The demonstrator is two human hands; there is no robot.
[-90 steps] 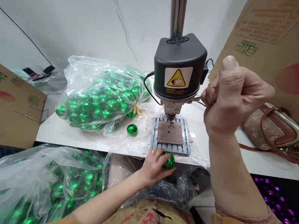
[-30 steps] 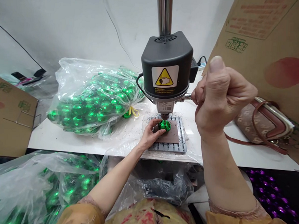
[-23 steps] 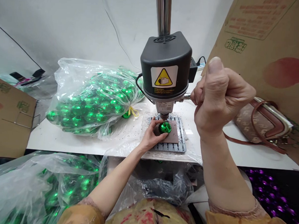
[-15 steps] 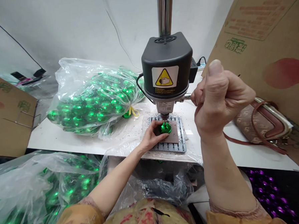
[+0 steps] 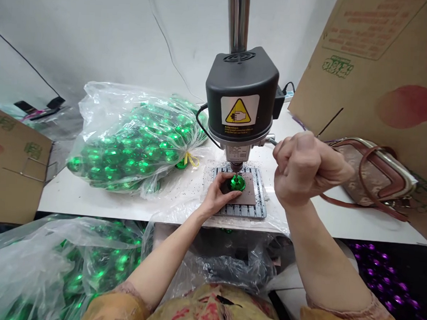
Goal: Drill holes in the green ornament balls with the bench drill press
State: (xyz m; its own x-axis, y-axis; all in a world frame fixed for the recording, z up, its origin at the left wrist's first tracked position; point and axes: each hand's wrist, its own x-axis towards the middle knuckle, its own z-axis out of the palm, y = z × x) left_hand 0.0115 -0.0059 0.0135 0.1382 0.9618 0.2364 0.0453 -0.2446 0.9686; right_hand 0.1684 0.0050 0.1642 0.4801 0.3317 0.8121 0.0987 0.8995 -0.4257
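A shiny green faceted ball [image 5: 238,183] sits on a brown board [image 5: 245,198] over the slotted metal base plate [image 5: 262,201] of a small bench drill press [image 5: 241,85]. My left hand [image 5: 217,194] pinches the ball from its left side between thumb and fingers. Directly above the ball is the drill chuck [image 5: 236,166], its tip meeting the ball's top; how deep it goes I cannot tell. To the right of the drill head, my right hand [image 5: 306,169] is closed in a fist round the press lever [image 5: 272,140], most of which the fingers cover.
A clear bag of green balls [image 5: 135,146] lies left on the white table. Another bag [image 5: 61,266] sits below at the lower left. Cardboard boxes [image 5: 376,58] flank both sides. A handbag [image 5: 373,173] stands right; purple balls [image 5: 389,279] lie at lower right.
My right hand has swung downward with the lever, and the chuck sits slightly lower over the ball. My left hand stays on the ball. The view has shifted slightly.
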